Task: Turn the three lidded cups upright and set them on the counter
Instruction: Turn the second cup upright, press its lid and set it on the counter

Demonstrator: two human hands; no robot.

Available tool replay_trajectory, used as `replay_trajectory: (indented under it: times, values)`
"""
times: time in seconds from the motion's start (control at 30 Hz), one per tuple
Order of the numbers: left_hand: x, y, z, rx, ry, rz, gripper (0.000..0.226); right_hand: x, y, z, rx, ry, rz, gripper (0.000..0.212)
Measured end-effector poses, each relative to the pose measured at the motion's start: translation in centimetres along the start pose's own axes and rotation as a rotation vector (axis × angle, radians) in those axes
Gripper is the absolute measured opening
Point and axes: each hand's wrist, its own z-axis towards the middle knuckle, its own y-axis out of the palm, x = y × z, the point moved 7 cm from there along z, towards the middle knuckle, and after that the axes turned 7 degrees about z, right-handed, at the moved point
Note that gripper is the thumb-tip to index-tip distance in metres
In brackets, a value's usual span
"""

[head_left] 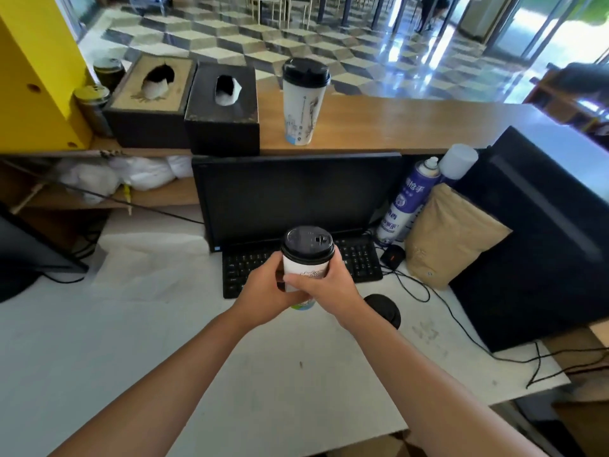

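Both the left hand (267, 289) and right hand (329, 282) are gripping an upright cup (306, 258) at frame centre. The counter (412, 127) is lying straight above, where another cup (303, 103) is standing.

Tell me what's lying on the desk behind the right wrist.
A dark round shape lies on the white desk just behind the right hand, partly covered by the wrist. It could be another cup's lid, but the covered part leaves that unsure.
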Motion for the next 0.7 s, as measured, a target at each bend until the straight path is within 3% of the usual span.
replay_trajectory:
  times: [0.3,0.57,0.7]
  values:
    - [12.3,-4.2,7.3,0.127,0.173,0.081,0.068,-13.4,-5.1,5.2,-0.018,-0.286,-0.09,0.095]
    - [20.7,-5.0,14.2,0.197,0.259,0.142,0.07,-21.5,-10.3,10.9,-0.05,-0.398,-0.053,0.104]
    - [22.1,-4.5,17.5,0.214,0.242,0.184,0.073,-23.0,-12.5,13.3,-0.075,-0.413,-0.07,0.092]
